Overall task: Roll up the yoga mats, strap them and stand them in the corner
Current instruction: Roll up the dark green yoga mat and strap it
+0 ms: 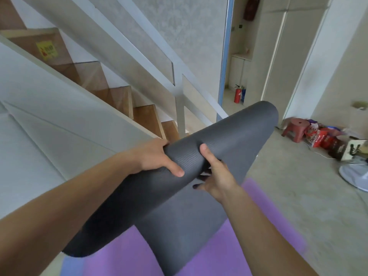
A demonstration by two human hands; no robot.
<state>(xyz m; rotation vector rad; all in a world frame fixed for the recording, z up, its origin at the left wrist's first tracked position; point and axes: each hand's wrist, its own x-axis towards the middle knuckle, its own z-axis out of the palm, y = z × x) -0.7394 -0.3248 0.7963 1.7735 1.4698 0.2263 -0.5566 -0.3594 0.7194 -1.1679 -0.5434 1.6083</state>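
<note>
A dark grey yoga mat (235, 134) is rolled into a thick tube held slantwise in the air, with its loose end hanging down toward me. My left hand (157, 156) grips the roll from its left side, fingers curled over the top. My right hand (215, 172) grips it from below and the right, thumb pressed into the roll, fingers tucked under where the loose flap leaves it. A purple yoga mat (254, 226) lies flat on the floor beneath.
A wooden staircase (119, 96) with white railing rises at the left. A red plastic stool (296, 129), red bags (322, 139) and a white fan base (356, 174) sit on the floor at the right. A fire extinguisher (237, 94) stands by the far wall.
</note>
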